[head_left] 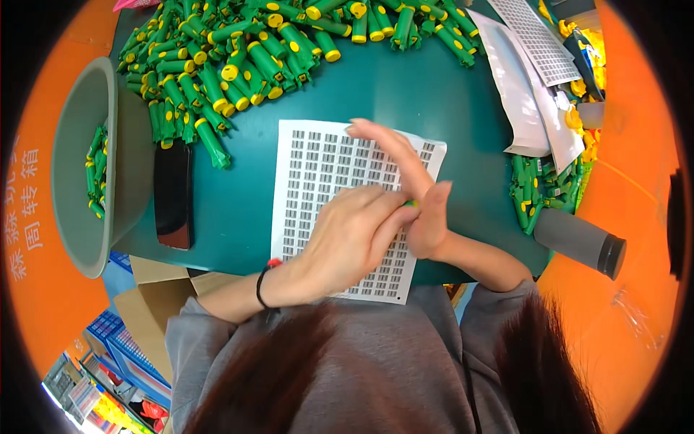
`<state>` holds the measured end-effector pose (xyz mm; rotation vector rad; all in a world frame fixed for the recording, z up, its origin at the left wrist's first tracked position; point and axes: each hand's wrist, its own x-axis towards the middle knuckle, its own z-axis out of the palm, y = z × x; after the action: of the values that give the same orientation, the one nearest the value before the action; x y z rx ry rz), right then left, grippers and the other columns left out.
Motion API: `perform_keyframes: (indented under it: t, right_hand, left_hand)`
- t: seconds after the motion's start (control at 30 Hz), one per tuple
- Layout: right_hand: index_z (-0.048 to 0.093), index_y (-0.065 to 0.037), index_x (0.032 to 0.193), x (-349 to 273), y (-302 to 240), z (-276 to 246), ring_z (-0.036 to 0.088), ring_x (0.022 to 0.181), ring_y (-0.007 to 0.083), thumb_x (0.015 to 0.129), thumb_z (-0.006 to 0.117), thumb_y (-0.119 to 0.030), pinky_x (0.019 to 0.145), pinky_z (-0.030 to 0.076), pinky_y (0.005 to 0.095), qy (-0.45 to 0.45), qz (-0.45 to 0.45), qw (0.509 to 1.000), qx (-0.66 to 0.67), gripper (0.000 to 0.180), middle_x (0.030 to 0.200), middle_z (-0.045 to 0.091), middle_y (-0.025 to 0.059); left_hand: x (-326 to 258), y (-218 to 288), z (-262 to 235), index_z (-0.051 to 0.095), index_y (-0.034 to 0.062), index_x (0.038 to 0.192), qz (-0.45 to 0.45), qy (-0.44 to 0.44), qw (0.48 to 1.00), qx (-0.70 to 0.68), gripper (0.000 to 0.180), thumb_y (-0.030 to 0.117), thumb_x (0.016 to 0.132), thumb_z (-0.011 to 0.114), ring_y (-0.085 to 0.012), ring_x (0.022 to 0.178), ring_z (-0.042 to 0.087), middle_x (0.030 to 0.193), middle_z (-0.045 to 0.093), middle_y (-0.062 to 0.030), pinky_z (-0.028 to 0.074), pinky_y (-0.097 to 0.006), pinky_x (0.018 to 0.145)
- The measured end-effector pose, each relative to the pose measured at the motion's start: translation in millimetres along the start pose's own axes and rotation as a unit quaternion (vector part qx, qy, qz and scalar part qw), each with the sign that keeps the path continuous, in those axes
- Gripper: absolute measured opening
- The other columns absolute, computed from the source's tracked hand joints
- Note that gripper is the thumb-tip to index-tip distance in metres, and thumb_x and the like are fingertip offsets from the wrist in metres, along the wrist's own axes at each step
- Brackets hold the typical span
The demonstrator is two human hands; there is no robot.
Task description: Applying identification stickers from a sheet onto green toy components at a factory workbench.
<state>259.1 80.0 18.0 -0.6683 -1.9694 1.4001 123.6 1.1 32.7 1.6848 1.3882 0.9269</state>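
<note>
The left hand (350, 235) has its fingers closed around a small green-and-yellow item (412, 204), which sits mostly hidden between the hands, above a printed sheet (325, 163). The right hand (428, 220) is spread, fingers extended — whether its palm presses the item cannot be determined. Good practice, in this judgement: steady the item with the left fingers, keep palm pressure even — and avoid dragging the sheet across the green table (235, 202).
</note>
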Motion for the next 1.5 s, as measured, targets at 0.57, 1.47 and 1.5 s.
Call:
perform_keyframes:
  t: [0.57, 1.47, 1.5]
  right_hand:
    - [0.068, 0.001, 0.105, 95, 89, -145, 0.07, 0.086, 0.0239, 0.087, 0.073, -0.028, 0.077, 0.054, 0.0373, 0.092, 0.133, 0.791, -0.591, 0.034, 0.101, 0.071, 0.0128]
    - [0.057, 0.003, 0.124, -43, 46, -84, 0.062, 0.093, 0.0138, 0.101, 0.058, -0.01, 0.087, 0.052, 0.0264, 0.338, 0.095, 0.901, 0.256, 0.026, 0.102, 0.062, 0.0092]
    - [0.057, 0.003, 0.124, -43, 46, -84, 0.062, 0.093, 0.0138, 0.101, 0.058, -0.01, 0.087, 0.052, 0.0264, 0.34, 0.096, 0.9, 0.256, 0.026, 0.102, 0.062, 0.0092]
  left_hand:
    - [24, -21, -72, 0.072, 0.0084, 0.108, 0.164, 0.165, 0.941, 0.245, 0.023, 0.004, 0.086, 0.072, -0.0239, 0.094, 0.065, 0.105, 0.068, -0.007, 0.053, -0.032, 0.079]
    - [76, -72, 23, 0.072, 0.0061, 0.11, 0.318, 0.087, 0.901, 0.281, 0.038, 0.006, 0.072, 0.069, -0.0217, 0.096, 0.063, 0.107, 0.066, -0.0053, 0.054, -0.033, 0.078]
    - [74, -72, 22, 0.072, 0.0062, 0.113, 0.323, 0.078, 0.898, 0.287, 0.04, 0.006, 0.072, 0.069, -0.0222, 0.097, 0.063, 0.108, 0.065, -0.0055, 0.054, -0.033, 0.08]
